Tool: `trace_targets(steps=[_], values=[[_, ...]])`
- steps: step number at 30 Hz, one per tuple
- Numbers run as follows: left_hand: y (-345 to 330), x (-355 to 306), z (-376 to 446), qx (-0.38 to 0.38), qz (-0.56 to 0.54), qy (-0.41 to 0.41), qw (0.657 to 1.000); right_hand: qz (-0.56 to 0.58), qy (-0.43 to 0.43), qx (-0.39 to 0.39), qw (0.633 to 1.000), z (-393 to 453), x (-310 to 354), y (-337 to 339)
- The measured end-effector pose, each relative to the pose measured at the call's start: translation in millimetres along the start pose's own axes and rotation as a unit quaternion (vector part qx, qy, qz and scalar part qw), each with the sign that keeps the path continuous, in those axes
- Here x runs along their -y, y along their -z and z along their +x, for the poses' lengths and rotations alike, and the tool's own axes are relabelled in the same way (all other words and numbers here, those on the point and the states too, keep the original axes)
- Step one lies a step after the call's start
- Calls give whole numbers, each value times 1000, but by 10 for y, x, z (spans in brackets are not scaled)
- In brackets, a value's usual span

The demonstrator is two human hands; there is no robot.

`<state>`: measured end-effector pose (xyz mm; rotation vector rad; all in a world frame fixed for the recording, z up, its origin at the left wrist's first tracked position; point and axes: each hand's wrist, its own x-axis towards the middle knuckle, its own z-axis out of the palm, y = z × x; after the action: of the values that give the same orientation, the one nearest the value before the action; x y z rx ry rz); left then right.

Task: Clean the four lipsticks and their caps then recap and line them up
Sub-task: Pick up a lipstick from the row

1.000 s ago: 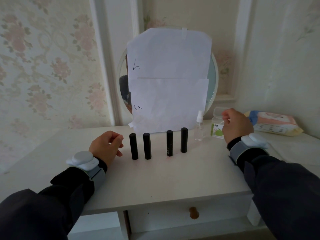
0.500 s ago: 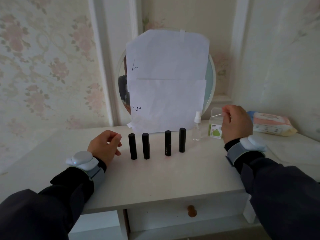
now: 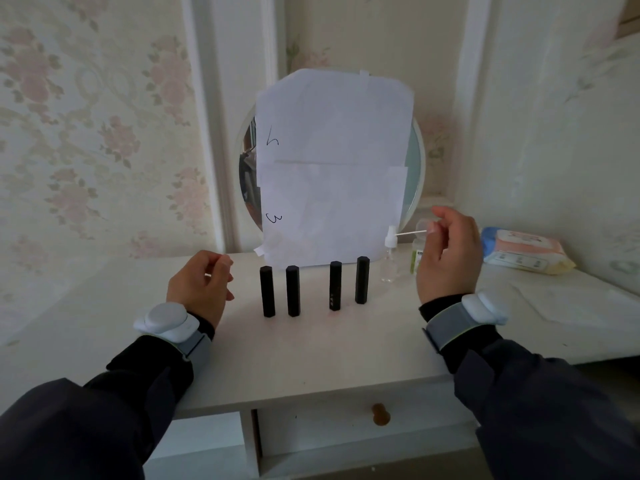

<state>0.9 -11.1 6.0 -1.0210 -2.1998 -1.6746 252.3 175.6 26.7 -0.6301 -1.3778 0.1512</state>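
While four lipsticks (image 3: 313,289) stand upright, right hand (image 3: 448,258) pinches leftward-pointing swab (image 3: 410,233), left hand (image 3: 199,285) seemingly loosely curled

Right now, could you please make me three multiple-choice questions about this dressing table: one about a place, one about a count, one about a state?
1. Where does the small spray bottle stand?
A. right of the lipstick row
B. left of the row
C. inside the drawer

2. How many black lipsticks stand on the table?
A. two
B. four
C. six

3. What is the right hand doing?
A. resting flat and empty
B. gripping the bottle
C. pinching a cotton swab

Answers: 1 A, the bottle is just beyond the rightmost lipstick. 2 B, four capped tubes stand upright in a row. 3 C, the thin white stick pokes out from its fingertips.
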Motion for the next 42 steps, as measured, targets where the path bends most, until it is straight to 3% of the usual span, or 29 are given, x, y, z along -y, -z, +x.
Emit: trace_targets(steps=[9, 15, 23, 33, 42], values=[[30, -44, -62, -26, 9, -100, 995, 95, 41, 11, 995, -177, 543, -220], [-7, -110, -167, 18, 30, -225, 974, 162, 22, 63, 984, -376, 890, -440], [-41, -101, -175, 20, 54, -308, 950, 191, 33, 131, 972, -609, 1118, -561], [-35, -68, -173, 16, 25, -296, 955, 228, 8, 170, 959, -676, 1128, -551], [-1, -99, -257, -20, -77, -259, 963, 178, 88, 335, 921, -761, 1083, -477]])
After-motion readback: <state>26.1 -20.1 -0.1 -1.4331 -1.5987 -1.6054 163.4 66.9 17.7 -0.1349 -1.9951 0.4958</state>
